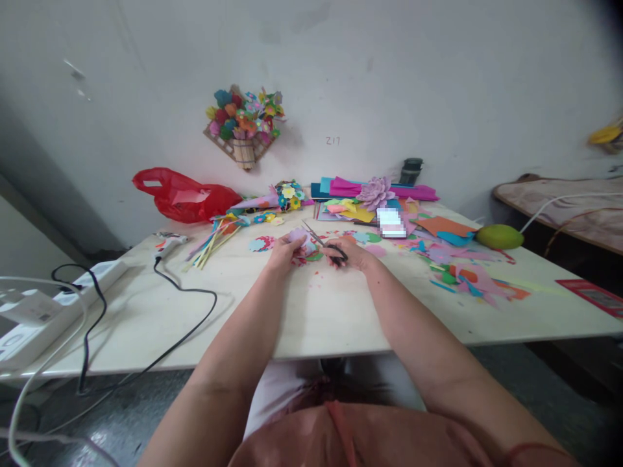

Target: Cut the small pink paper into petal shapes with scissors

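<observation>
Near the middle of the table my left hand pinches a piece of pale purple paper. My right hand is closed around the black handles of a pair of scissors, whose blades point up and left beside the purple paper. Whether the blades touch the paper I cannot tell. Around and behind both hands lie small cut paper flowers and scraps, among them a light blue paper flower at the left and a pink paper disc at the right.
A hot glue gun with a black cord and a power strip lie left. A red plastic bag and paper flowers stand at the back. Paper scraps and a green-yellow fruit are right.
</observation>
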The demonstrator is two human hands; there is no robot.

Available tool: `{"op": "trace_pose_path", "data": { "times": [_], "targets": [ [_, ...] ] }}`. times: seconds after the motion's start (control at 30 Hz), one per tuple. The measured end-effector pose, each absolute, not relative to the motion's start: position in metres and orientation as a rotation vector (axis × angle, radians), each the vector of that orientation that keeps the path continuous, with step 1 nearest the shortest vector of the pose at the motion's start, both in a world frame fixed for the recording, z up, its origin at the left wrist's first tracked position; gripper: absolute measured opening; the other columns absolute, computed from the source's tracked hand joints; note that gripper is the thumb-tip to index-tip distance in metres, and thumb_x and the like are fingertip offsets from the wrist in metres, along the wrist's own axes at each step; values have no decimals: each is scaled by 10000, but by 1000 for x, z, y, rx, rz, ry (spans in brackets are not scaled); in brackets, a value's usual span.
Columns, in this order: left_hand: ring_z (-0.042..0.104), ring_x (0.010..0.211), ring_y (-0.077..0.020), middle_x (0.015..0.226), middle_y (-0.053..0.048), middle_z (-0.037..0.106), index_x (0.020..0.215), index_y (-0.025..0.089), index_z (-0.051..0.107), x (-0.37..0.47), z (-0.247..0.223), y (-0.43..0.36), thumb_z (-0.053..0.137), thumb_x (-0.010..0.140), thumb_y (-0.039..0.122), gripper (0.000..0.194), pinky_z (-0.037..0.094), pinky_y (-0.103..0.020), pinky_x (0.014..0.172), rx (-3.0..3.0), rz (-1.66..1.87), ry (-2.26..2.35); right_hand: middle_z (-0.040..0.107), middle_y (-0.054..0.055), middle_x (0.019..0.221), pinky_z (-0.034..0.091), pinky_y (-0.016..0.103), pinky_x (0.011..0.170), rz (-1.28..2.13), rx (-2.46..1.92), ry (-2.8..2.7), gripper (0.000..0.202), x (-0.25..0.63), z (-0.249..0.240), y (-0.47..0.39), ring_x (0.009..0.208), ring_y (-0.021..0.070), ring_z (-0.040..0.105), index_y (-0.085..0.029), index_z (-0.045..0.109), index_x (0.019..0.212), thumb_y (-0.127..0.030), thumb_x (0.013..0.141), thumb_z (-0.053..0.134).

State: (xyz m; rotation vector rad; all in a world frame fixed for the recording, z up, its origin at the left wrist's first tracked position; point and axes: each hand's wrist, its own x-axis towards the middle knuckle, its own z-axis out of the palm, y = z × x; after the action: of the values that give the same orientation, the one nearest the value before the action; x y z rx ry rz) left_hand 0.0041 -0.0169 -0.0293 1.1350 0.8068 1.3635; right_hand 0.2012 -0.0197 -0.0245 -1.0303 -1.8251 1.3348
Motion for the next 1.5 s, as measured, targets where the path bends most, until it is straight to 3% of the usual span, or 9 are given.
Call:
{"op": "trace_pose_path", "data": {
  "times": [0.37, 0.5, 0.67, 1.5],
  "targets": [
    [513, 418, -87, 533, -9, 602, 684, 131, 624, 5, -28, -19, 832, 603, 273, 264, 413, -206, 419, 1117, 1336, 776, 620, -5, 552, 297, 156, 297, 1322, -1030, -1846, 326, 202, -24, -20, 386, 71, 541, -152, 548, 682, -423, 760, 713],
    [630, 598, -122, 695, -43, 681, 749, 113, 659, 6, -28, -19, 847, 570, 208, 277, 550, -247, 589, 1015, 1366, 754, 614, -14, 556, 290, 148, 296, 1327, -1048, -1843, 316, 202, -24, -20, 380, 62, 526, -154, 557, 699, -415, 745, 728],
    [661, 664, -142, 746, -64, 690, 757, 84, 667, 8, -29, -19, 848, 558, 167, 280, 580, -296, 714, 959, 1373, 729, 595, -28, 540, 276, 144, 294, 1335, -1060, -1842, 315, 201, -25, -19, 366, 53, 502, -152, 564, 711, -412, 728, 740],
    [652, 647, -147, 734, -75, 696, 732, 95, 682, 9, -29, -18, 837, 549, 165, 249, 568, -309, 713, 971, 1385, 737, 577, -42, 526, 250, 151, 293, 1342, -1075, -1808, 300, 200, -29, -16, 362, 58, 487, -164, 576, 754, -423, 724, 725]
  ]
}}
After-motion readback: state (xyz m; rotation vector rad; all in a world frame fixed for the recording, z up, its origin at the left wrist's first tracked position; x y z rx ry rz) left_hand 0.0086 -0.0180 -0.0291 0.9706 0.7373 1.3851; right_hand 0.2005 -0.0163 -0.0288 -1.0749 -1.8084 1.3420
